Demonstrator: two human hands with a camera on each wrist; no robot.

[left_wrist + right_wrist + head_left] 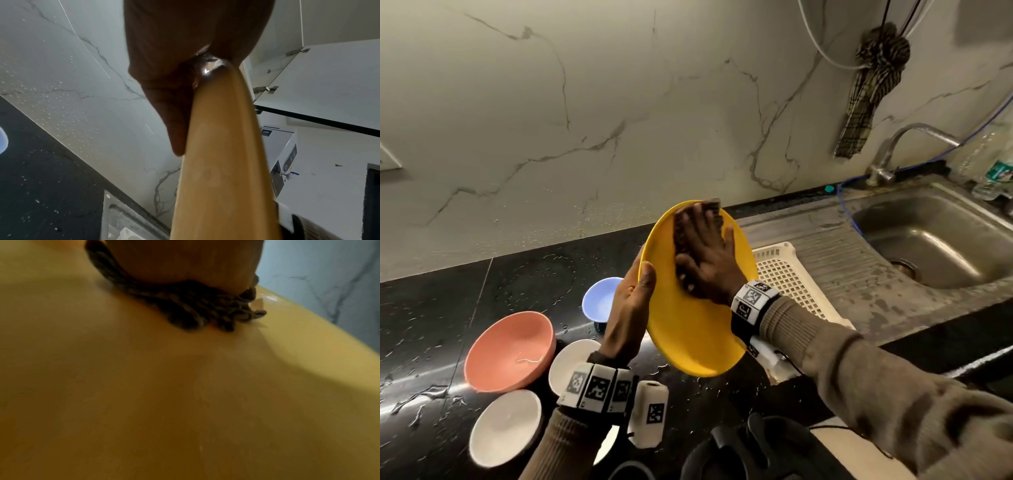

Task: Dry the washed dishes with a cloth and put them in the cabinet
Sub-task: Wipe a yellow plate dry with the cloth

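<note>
A yellow plate (pixel 698 342) is held tilted above the wet black counter. My left hand (pixel 630 308) grips its left rim, thumb over the front face and fingers behind. My right hand (pixel 709 253) lies flat on the plate's face, fingers spread and straight, pressing a dark checked cloth (pixel 683 233) against it. In the left wrist view the left hand (pixel 174 65) clasps the plate (pixel 222 162) seen edge-on. The right wrist view is filled by the plate (pixel 185 402), with the bunched cloth (pixel 205 311) under the right hand (pixel 185 259).
On the counter (pixel 431 308) lie a pink bowl (pixel 510 351), a blue bowl (pixel 601 301) and two white plates (pixel 505 426). A white perforated basket (pixel 787 274) sits beside the steel sink (pixel 935 240). An open wall cabinet door (pixel 329 73) hangs overhead.
</note>
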